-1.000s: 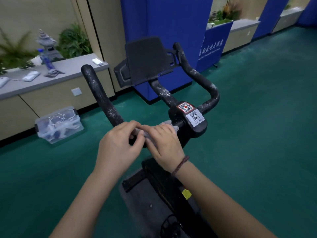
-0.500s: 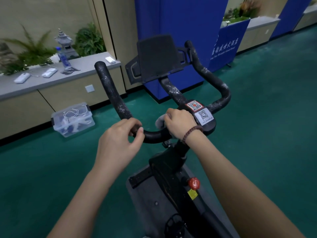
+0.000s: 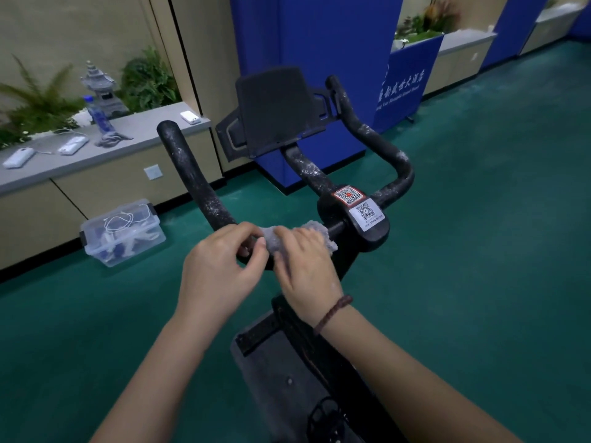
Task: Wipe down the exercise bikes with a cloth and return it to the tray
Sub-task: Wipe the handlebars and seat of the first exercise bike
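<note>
Grey, fuzzy cloth [image 3: 316, 230] lies wrapped over the black handlebar [image 3: 192, 174] of the exercise bike [image 3: 307, 346] at the middle of the frame, just left of the stem cap [image 3: 377, 233]. My right hand [image 3: 307, 270] curls over it, holding it round the bar. My left hand [image 3: 220, 270] pinches its left end between thumb and forefinger. Two QR-code stickers sit on the cap, one red-framed [image 3: 349, 196] and one white [image 3: 367, 213], their small print too fine to read. White Chinese characters on the blue banner [image 3: 406, 84], upper right, are blurred.

open floor [image 3: 495, 266] right, handlebar [image 3: 192, 174] ahead, plastic box [image 3: 123, 233] left
</note>
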